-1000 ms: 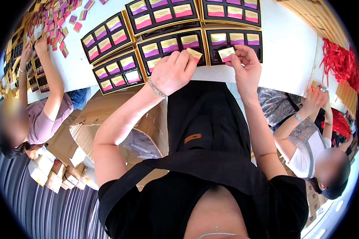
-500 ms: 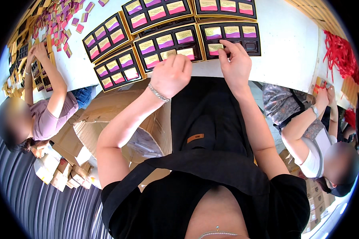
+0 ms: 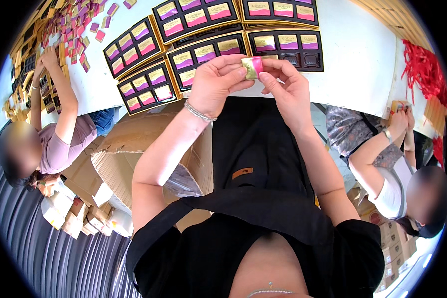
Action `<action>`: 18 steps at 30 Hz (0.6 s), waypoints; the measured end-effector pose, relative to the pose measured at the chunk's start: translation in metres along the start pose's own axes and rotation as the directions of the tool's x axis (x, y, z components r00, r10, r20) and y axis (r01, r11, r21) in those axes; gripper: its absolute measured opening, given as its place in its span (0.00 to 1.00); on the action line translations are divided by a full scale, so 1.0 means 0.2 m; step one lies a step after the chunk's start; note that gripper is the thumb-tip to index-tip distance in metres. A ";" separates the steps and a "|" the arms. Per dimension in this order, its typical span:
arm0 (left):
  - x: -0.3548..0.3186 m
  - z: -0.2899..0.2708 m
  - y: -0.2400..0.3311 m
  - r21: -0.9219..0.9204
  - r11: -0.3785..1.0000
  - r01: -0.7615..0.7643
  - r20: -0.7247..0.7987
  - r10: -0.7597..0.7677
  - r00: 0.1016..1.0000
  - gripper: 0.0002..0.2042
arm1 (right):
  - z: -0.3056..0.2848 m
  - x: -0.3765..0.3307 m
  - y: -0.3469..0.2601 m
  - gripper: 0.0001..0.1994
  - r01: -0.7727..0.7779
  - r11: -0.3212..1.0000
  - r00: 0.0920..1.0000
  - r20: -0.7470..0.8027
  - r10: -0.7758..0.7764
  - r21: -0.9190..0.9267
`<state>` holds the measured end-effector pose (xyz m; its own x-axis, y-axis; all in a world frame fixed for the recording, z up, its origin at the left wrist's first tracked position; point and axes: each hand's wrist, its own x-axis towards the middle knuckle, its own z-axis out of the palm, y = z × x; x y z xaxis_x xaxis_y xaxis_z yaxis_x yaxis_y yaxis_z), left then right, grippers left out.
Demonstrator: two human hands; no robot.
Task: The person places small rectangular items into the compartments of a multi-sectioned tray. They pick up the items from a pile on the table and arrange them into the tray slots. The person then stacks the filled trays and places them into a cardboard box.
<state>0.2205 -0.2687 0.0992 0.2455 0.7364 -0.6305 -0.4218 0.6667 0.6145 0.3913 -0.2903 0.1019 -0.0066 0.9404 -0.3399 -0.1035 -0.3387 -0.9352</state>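
Near the top middle of the frame, the person holds a small gold and pink wrapped square (image 3: 253, 66) up between both hands. The left hand (image 3: 214, 85) pinches its left edge with closed fingers (image 3: 233, 73). The right hand (image 3: 289, 88) pinches its right edge the same way. The square's long side runs left to right, from one hand to the other, and both hands are just as close. Right behind it on the white bench (image 3: 362, 64) lies a dark tray (image 3: 286, 47) with two empty holes at its right end. More filled trays (image 3: 144, 79) sit to the left.
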 end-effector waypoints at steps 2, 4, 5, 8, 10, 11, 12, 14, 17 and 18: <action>0.00 0.03 -0.04 0.225 0.974 -0.029 0.013 0.027 1.000 0.09 | -0.03 -0.01 0.02 0.09 -0.010 1.000 0.999 -0.036 0.010 0.027; -0.02 0.04 -0.06 0.683 0.693 -0.231 0.044 0.277 0.960 0.07 | -0.12 0.01 0.03 0.09 0.066 0.996 0.986 -0.152 -0.073 -0.052; -0.01 0.01 -0.06 0.832 0.361 -0.421 0.216 0.489 0.845 0.08 | -0.16 0.02 0.03 0.10 0.100 0.991 0.971 -0.206 -0.117 -0.095; 0.03 -0.12 -0.12 0.710 -0.474 -0.521 0.703 0.525 0.481 0.20 | -0.27 0.03 0.01 0.10 -0.006 1.000 0.964 -0.264 0.002 -0.017; 0.04 -0.04 -0.17 0.689 -0.487 -0.536 0.724 0.437 0.533 0.24 | -0.30 0.03 0.09 0.09 -0.025 0.995 0.954 -0.301 -0.006 -0.099; 0.05 0.00 -0.21 0.679 -0.495 -0.543 0.732 0.392 0.558 0.26 | -0.29 0.04 0.13 0.09 -0.002 0.985 0.942 -0.331 -0.056 -0.172; 0.07 0.03 -0.24 0.687 -0.500 -0.527 0.714 0.335 0.614 0.29 | -0.28 0.04 0.15 0.09 0.021 0.970 0.930 -0.352 -0.108 -0.243; 0.12 0.06 -0.30 0.661 -0.611 -0.436 0.717 0.341 0.608 0.26 | -0.23 0.06 0.15 0.09 0.069 0.948 0.908 -0.375 -0.188 -0.310; 0.18 0.05 -0.35 0.638 -0.662 -0.393 0.730 0.357 0.583 0.23 | -0.22 0.04 0.15 0.10 0.089 0.842 0.906 -0.308 -0.289 -0.531; 0.18 0.04 -0.34 0.638 -0.660 -0.396 0.730 0.355 0.584 0.23 | -0.22 0.02 0.15 0.10 0.114 0.793 0.912 -0.254 -0.323 -0.599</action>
<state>0.2646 -0.2877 0.0383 0.6307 0.7507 0.1964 0.7381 -0.6585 0.1468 0.4310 -0.2979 0.0681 0.2804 0.9593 -0.0330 0.5128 -0.1788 -0.8397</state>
